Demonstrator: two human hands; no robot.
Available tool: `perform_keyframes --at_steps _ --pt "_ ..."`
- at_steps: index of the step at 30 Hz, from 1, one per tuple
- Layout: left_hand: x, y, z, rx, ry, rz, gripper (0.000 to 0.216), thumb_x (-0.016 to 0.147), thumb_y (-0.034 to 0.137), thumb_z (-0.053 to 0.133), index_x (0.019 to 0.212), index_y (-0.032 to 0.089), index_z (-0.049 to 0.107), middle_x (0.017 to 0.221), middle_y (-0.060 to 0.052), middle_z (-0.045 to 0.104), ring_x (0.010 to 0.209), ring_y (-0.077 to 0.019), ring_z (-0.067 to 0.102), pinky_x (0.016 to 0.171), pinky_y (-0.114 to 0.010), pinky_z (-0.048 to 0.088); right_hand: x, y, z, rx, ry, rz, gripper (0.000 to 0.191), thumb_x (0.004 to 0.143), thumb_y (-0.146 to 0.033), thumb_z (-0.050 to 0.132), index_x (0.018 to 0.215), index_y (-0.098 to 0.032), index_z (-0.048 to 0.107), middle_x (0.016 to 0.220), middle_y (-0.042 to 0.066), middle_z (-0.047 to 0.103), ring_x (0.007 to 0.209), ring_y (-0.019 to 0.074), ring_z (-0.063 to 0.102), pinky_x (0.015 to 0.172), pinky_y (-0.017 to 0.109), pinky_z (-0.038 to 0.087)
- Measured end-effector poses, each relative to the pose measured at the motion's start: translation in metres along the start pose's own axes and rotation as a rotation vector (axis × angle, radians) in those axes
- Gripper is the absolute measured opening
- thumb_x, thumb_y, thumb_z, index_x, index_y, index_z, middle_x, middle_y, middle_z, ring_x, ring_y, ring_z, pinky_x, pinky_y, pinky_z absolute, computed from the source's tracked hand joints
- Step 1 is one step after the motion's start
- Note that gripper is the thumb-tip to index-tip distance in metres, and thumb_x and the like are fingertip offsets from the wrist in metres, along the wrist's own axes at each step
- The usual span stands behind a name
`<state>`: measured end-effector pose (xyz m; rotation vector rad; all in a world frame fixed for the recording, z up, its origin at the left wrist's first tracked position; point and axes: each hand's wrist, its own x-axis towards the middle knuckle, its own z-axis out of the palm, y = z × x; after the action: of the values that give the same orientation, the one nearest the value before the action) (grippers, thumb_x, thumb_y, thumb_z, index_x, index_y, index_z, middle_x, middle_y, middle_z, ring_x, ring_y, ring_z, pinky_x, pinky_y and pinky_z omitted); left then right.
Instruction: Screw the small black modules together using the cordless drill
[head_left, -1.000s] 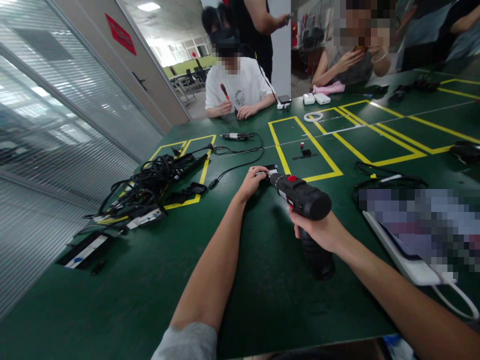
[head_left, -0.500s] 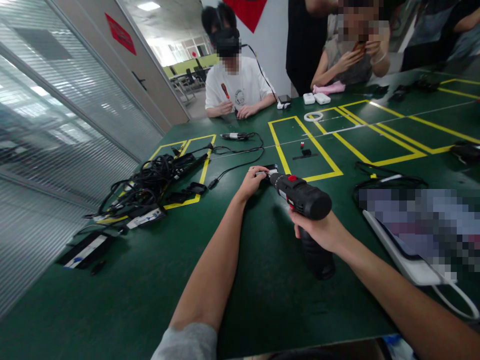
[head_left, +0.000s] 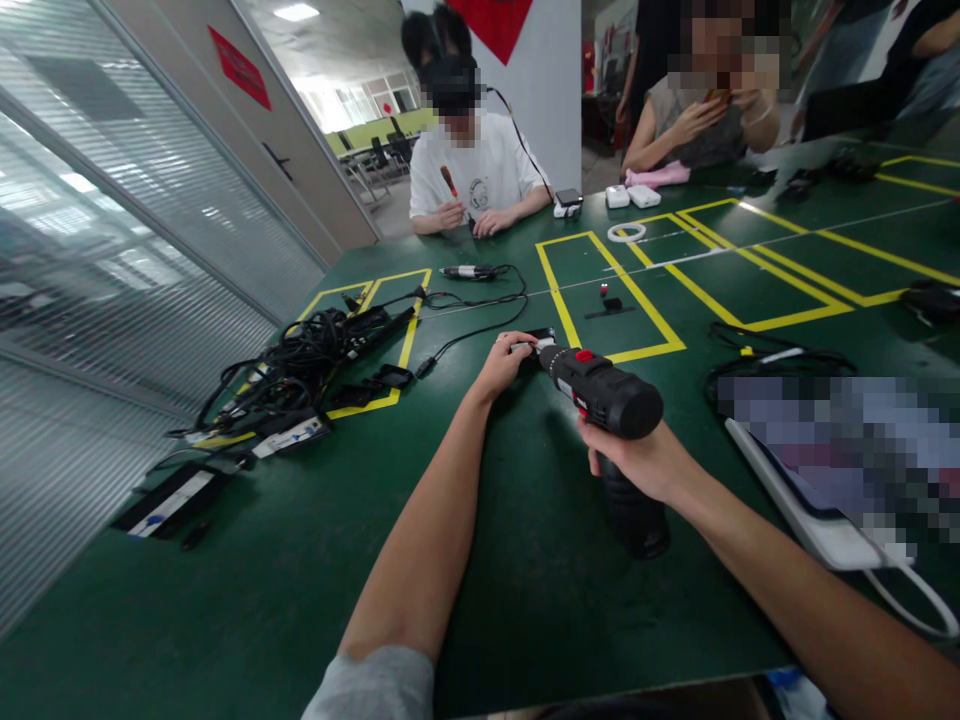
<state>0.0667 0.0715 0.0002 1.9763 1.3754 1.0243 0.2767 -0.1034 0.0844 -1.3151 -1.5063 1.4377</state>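
Clearly, in the head view, the near edge of the green table (head_left: 525, 610) runs along the bottom, and the right forearm passes over it. The left side of the table meets a glass partition (head_left: 97, 380) with blinds, and at the far edge a person in a white shirt (head_left: 499, 165) sits. Between the left forearm and the heap of black cables (head_left: 307, 350) a wide strip of green surface shows; on the right, a white-cased device (head_left: 832, 552), partly blurred, lies near the right forearm and makes that side narrower. Just beyond the drill, a frame of yellow tape (head_left: 652, 352) is marked on the table. The power drill (head_left: 600, 390) is above the middle of the table, its long axis slanting forward and to the left, with the chuck away from the person and its handle hanging down, toward the near edge. The right hand (head_left: 634, 462) is closed firmly around this handle. The left hand (head_left: 502, 368) is half closed, its fingertips at a small dark piece (head_left: 546, 335) in front of the chuck; whether it pinches this piece, or whether the drill touches it, I cannot tell.
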Motion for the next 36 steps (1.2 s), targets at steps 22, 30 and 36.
perform_keyframes --at_steps 22,30,36 --pt "-0.0004 -0.0029 -0.0001 -0.025 -0.005 0.022 0.023 0.081 0.022 0.05 0.097 0.02 0.067 0.106 -0.005 0.062 0.108 -0.0188 0.052 0.103 -0.033 0.037 0.0006 0.0016 0.0016 0.029 0.01 -0.009 0.039 0.075 -0.02 0.059 0.112 -0.019 0.051 0.055 -0.006 0.057 0.046 0.0163 0.059 0.051 0.03 0.046" --pt "-0.0012 0.003 -0.0012 -0.016 -0.01 0.002 0.023 0.081 0.02 0.05 0.096 0.019 0.067 0.107 -0.005 0.062 0.109 -0.0187 0.052 0.104 -0.033 0.037 -0.0005 -0.0019 0.0014 0.026 0.017 -0.017 0.047 0.073 -0.019 0.06 0.118 -0.019 0.046 0.057 -0.006 0.058 0.046 0.0161 0.059 0.051 0.03 0.046" --pt "-0.0007 0.0031 -0.0012 -0.012 -0.014 -0.003 0.022 0.082 0.019 0.05 0.097 0.019 0.067 0.108 -0.005 0.062 0.108 -0.0184 0.052 0.104 -0.033 0.037 0.0001 -0.0004 0.0013 0.013 -0.004 -0.016 0.038 0.075 -0.021 0.058 0.112 -0.018 0.05 0.057 -0.005 0.058 0.048 0.0164 0.06 0.053 0.03 0.047"
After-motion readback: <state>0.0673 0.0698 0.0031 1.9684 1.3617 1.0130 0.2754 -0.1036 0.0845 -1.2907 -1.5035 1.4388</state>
